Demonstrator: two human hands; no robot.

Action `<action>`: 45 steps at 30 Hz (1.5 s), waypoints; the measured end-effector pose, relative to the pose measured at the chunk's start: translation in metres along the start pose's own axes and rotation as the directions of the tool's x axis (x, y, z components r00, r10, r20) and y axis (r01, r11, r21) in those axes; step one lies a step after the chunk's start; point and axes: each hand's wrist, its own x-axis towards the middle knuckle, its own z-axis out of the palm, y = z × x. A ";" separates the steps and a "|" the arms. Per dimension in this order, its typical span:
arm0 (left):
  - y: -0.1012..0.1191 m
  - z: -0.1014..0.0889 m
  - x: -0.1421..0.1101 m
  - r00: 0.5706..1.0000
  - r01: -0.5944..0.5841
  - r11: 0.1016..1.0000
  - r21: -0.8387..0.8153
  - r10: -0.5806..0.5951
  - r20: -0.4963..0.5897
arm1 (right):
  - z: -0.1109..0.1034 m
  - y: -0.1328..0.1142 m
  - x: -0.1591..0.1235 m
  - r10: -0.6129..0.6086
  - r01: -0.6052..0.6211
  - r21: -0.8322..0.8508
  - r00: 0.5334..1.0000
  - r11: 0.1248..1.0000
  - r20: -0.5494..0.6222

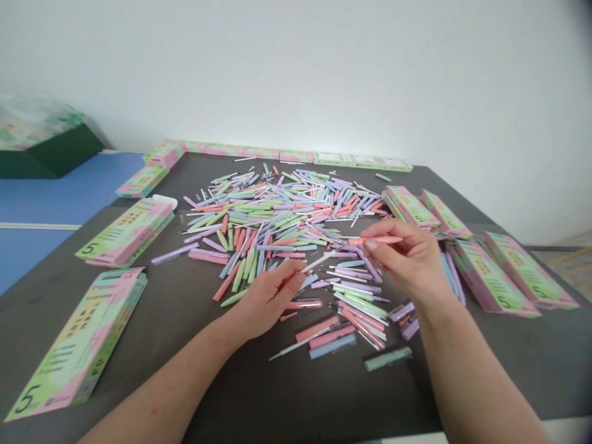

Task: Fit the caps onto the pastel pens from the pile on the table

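Observation:
My left hand (272,296) pinches a thin white pen refill (320,261), which points up and to the right over the pile. Between the thumb and fingers of my right hand (407,256) is a coral pen barrel (382,240), held nearly level and pointing left. The two pieces are apart. Below my hands lie white refills with coloured ends (361,302), pink pen parts (332,337), a blue pen cap (333,346) and a grey-green pen cap (387,358). Beyond them spreads a large heap of pastel pen parts (277,209).
Printed cartons marked 5 stand at the left (83,336) and right (497,277) of the dark table (185,370). A row of similar boxes (259,153) lines the back edge. A dark green bin (55,151) holding clear plastic stands on a blue surface (87,191) at far left.

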 end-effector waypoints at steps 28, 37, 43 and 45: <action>0.005 0.001 -0.001 0.994 -0.064 0.992 0.112 0.054 0.095 | 0.028 0.004 -0.007 0.208 -0.242 0.056 0.913 0.969 0.351; 0.009 0.000 -0.002 0.996 -0.054 0.977 0.208 0.038 0.078 | 0.041 0.008 -0.010 0.240 -0.289 0.105 0.912 0.952 0.334; 0.007 -0.001 -0.001 0.995 -0.084 0.967 0.241 0.068 0.074 | 0.050 0.007 -0.012 0.225 -0.272 0.120 0.925 0.955 0.305; 0.006 0.001 -0.002 0.994 -0.085 0.962 0.261 0.062 0.095 | 0.050 0.007 -0.011 0.231 -0.278 0.122 0.924 0.953 0.306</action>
